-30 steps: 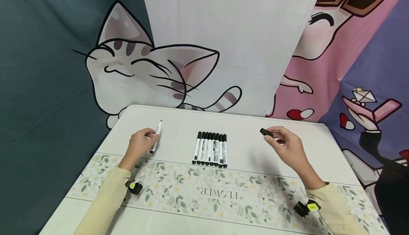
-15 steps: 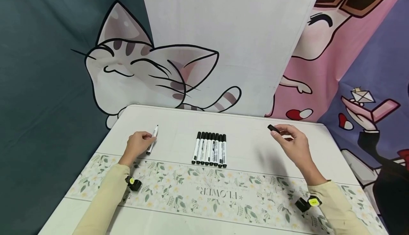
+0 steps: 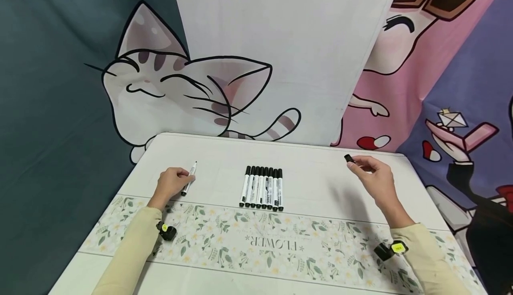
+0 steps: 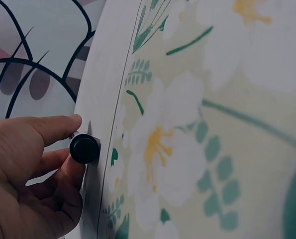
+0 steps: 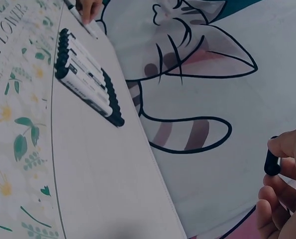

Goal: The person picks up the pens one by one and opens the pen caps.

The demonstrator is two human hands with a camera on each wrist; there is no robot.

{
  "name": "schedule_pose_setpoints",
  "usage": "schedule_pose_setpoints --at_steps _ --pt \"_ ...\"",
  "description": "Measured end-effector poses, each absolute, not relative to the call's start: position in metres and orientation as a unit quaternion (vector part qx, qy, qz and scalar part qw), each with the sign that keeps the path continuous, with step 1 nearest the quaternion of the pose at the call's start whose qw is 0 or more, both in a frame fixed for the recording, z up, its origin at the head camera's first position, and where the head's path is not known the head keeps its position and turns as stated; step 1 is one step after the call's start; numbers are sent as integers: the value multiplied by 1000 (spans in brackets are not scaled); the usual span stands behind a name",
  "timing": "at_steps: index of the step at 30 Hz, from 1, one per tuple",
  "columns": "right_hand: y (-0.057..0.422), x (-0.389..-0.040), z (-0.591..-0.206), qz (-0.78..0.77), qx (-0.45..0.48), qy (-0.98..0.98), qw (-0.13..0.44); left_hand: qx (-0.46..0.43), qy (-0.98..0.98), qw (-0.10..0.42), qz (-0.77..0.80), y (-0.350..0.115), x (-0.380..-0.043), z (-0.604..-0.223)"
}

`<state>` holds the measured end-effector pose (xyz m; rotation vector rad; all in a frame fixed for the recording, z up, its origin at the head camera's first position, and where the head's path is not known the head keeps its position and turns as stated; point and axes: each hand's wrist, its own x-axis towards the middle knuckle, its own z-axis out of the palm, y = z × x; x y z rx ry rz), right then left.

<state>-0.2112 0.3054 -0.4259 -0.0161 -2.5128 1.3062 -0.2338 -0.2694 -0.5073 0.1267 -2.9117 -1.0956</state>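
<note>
My left hand [image 3: 170, 182] pinches an uncapped white marker [image 3: 190, 178] low over the left of the table, its dark tip pointing away from me. In the left wrist view, the marker's black end [image 4: 85, 149] shows between thumb and fingers. Off to the right, my right hand [image 3: 376, 177] holds a black marker cap [image 3: 349, 159] between thumb and fingertips, raised above the table. The same cap [image 5: 272, 158] appears at the right edge of the right wrist view. Between the hands lies a row of several capped white markers [image 3: 261, 188], side by side with black caps facing away.
The white table [image 3: 312, 174] carries a printed floral strip [image 3: 224, 246] nearer to me. Behind its far edge hangs a cloth backdrop [image 3: 312, 63] with cartoon figures. Each wrist wears a small black camera [image 3: 384, 251].
My right hand has moved right with the cap, away from the marker row. The left hand has shifted slightly left and closer to me, lowering the marker toward the table.
</note>
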Motion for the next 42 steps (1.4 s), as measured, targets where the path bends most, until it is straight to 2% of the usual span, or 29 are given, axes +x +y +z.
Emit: schedule_pose_setpoints --at_steps 10,21,30,42 --pt "323 -226 -428 483 -44 -865 128 55 -933 25 -354 -273 -231 -508" --pt "349 -240 -440 486 -90 -866 71 58 -923 84 -372 -258 -216 -498" --pt "368 -246 -460 495 -127 -860 10 30 -915 53 -399 -232 -204 -488" --pt "388 -248 -491 480 -183 -858 -15 -26 -919 22 -393 -207 -195 -486"
